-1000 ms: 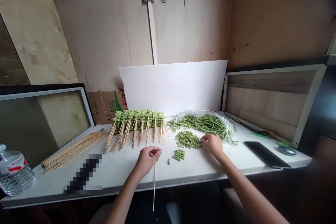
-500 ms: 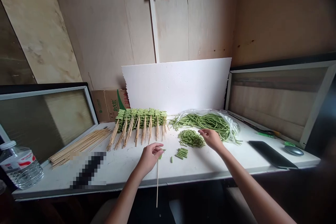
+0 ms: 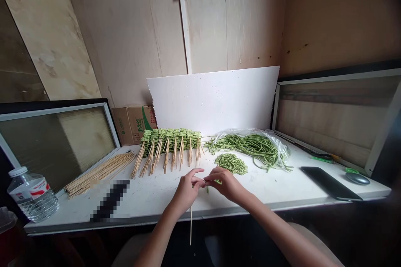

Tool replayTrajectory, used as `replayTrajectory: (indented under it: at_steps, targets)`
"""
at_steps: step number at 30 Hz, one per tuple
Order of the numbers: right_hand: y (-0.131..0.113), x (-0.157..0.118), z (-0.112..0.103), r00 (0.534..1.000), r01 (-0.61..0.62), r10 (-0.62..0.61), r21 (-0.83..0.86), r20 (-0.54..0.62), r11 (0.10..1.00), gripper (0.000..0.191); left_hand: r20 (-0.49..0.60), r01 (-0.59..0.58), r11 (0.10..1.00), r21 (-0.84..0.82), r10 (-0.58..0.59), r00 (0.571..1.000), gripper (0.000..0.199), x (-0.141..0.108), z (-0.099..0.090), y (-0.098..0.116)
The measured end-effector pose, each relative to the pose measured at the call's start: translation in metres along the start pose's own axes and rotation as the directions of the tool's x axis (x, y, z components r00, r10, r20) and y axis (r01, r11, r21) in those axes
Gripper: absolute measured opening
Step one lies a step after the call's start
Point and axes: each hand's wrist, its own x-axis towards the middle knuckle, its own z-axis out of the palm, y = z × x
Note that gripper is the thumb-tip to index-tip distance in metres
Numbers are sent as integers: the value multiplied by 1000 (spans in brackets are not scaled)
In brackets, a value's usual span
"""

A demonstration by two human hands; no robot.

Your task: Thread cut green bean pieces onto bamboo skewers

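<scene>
My left hand (image 3: 187,187) is closed on a thin wooden skewer (image 3: 191,227), which hangs down past the table's front edge. My right hand (image 3: 224,181) meets it fingertip to fingertip, its fingers pinched together; what they hold is too small to make out. A bit of green bean shows just under the right fingers. Behind my right hand lies a heap of cut bean pieces (image 3: 231,162). Long whole beans (image 3: 257,146) rest in a clear plastic bag further back. Skewered bean rows (image 3: 172,139) are stacked at the back left, their sticks pointing forward.
Loose skewers (image 3: 100,173) lie on the left of the white table (image 3: 150,206), with a water bottle (image 3: 33,194) beyond them. A black phone (image 3: 330,182) and a mouse (image 3: 357,178) are at the right. A white foam board (image 3: 214,100) stands behind.
My right hand has moved left and toward me from the heap of cut pieces to my left hand. It now hides the small group of pieces. The view has shifted slightly.
</scene>
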Motion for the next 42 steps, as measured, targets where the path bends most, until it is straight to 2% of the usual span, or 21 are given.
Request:
replayTrajectory:
  at_steps: [2, 4, 6, 8, 10, 12, 16, 19, 23, 26, 29, 32, 35, 42]
  targets:
    - [3, 0, -2, 1000, -3, 3, -7, -23, 1000, 17, 5, 48, 995, 89, -48, 999, 35, 0, -8, 0]
    - [6, 0, -4, 997, -41, 42, 10, -59, 999, 16, -36, 139, 941, 310, -134, 990, 36, -1, -17, -1]
    - [8, 0, -6, 991, -102, 108, 70, -80, 992, 19, -99, 240, 797, 554, -224, 970, 40, -3, -25, -2]
    - [9, 0, -7, 979, -168, 184, 160, -88, 973, 24, -115, 295, 655, 696, -304, 946, 38, -6, -28, -2]
    - [11, 1, -8, 964, -218, 246, 235, -96, 947, 28, -82, 304, 591, 747, -371, 925, 36, -7, -26, -2]
    - [14, 1, -9, 951, -251, 288, 266, -114, 931, 30, -51, 297, 580, 759, -402, 914, 28, -8, -22, -3]
    - [22, 2, -11, 925, -297, 346, 265, -160, 917, 34, -47, 279, 542, 793, -403, 914, 10, -5, -23, -8]
    - [27, 2, -11, 909, -310, 366, 264, -201, 913, 38, -46, 254, 504, 826, -389, 920, 8, -5, -32, -15]
    - [32, 2, -11, 895, -313, 377, 267, -237, 911, 40, -71, 243, 514, 823, -333, 940, 9, -7, -45, -20]
    - [35, 2, -11, 870, -347, 444, 372, -217, 861, 40, -100, 245, 534, 809, -286, 953, 20, -5, -50, -21]
    - [37, 2, -10, 821, -379, 549, 570, -156, 729, 42, -158, 247, 615, 749, -196, 968, 20, 0, -51, -21]
    - [40, 2, -10, 785, -363, 617, 759, -63, 540, 40, -215, 207, 721, 662, -82, 973, 19, 4, -50, -16]
    - [43, 1, -10, 769, -318, 639, 853, -24, 414, 40, -224, 136, 782, 608, 4, 975, 21, 5, -46, -6]
    - [43, 1, -8, 809, -247, 585, 872, -54, 423, 41, -205, 24, 810, 585, 119, 971, 24, 0, -37, 7]
